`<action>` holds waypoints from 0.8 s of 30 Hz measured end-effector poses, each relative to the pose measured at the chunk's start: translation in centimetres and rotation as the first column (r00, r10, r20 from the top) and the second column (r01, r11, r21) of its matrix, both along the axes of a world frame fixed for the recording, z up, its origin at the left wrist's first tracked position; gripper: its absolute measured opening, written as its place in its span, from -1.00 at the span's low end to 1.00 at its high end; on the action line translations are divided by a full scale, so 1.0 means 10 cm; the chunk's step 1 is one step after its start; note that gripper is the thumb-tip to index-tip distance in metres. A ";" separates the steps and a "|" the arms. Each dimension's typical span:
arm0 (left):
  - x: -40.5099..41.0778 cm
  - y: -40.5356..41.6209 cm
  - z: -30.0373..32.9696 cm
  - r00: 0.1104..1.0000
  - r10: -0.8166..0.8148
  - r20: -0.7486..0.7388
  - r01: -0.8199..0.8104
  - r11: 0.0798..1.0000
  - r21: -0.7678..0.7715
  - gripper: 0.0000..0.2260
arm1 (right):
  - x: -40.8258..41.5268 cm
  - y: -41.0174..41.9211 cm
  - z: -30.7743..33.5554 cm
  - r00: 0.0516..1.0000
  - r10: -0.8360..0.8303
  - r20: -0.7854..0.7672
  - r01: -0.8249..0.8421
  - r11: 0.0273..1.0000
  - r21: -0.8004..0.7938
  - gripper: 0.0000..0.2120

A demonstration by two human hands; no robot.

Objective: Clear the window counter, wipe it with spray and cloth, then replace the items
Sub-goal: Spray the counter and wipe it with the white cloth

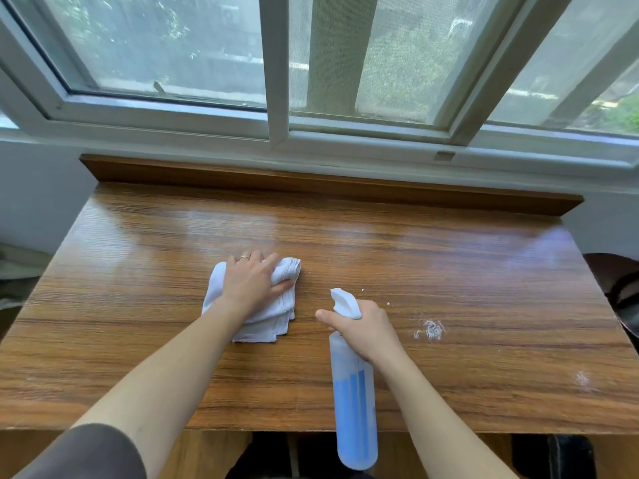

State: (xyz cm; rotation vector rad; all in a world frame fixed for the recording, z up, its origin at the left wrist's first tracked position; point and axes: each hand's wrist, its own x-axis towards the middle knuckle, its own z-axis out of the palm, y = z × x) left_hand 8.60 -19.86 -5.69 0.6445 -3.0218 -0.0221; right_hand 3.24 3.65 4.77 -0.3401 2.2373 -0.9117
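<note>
Wooden counter [449,271]: left hand [252,285] presses fingers into limp cloth [273,319]; beside it, right hand [363,326] wraps light spray bottle's [352,402] neck.

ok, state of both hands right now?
Left hand: fingers curled on the cloth, pressing it to the counter.
Right hand: gripping the spray bottle at its neck.

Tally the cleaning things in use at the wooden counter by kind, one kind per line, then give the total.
White cloth: 1, under the left hand
Spray bottle: 1, held in the right hand
Total: 2
</note>
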 end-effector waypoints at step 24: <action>-0.49 0.22 -0.18 0.984 -0.112 -0.142 0.099 0.991 -0.094 -0.52 | -0.35 -0.16 0.12 0.999 -0.001 -0.035 0.001 1.000 -0.007 -0.56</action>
